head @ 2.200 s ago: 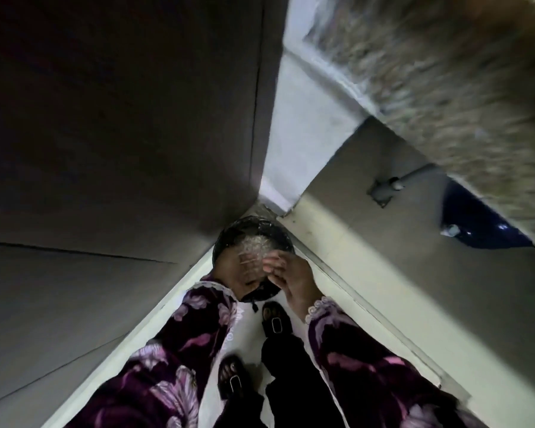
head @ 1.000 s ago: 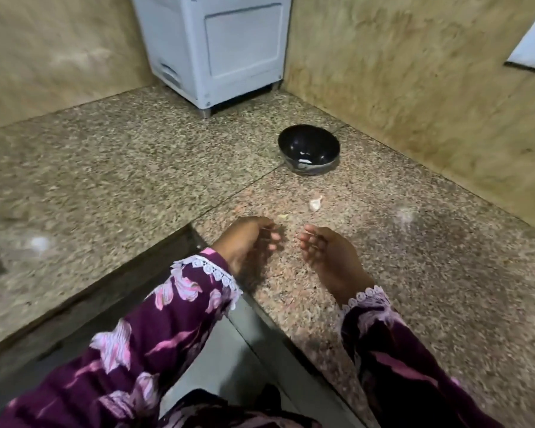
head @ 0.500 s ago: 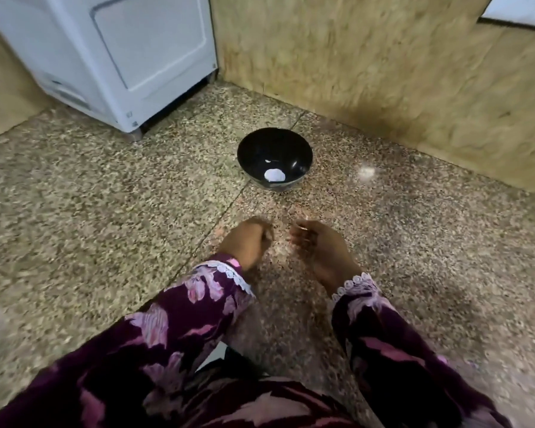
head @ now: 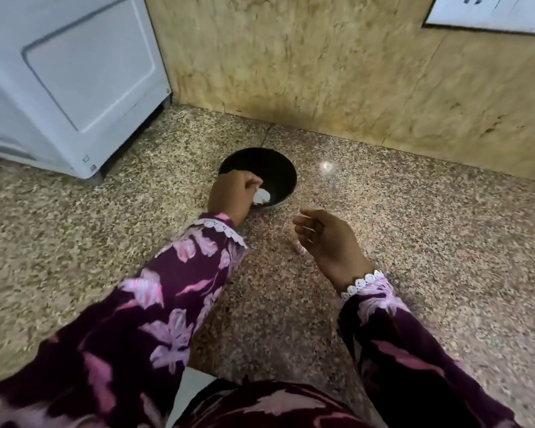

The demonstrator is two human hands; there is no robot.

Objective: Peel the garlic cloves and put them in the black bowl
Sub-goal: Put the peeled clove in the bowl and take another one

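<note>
Over black bowl (head: pixel 272 171) | left hand (head: pixel 230 196) pinches blurred white garlic (head: pixel 261 196) | right hand (head: pixel 328 239) loosely curled, empty

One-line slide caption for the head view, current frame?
Left hand holds a white garlic piece over the black bowl on the speckled countertop; right hand hovers nearby.

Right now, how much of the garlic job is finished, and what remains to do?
Done: hard to tell; the black bowl stands on the stone counter. In hand: the left hand reaches into it, fingers curled at a white garlic piece. The right hand hangs loosely curled, holding nothing visible. Left: no other cloves are visible, so I cannot count.
</note>
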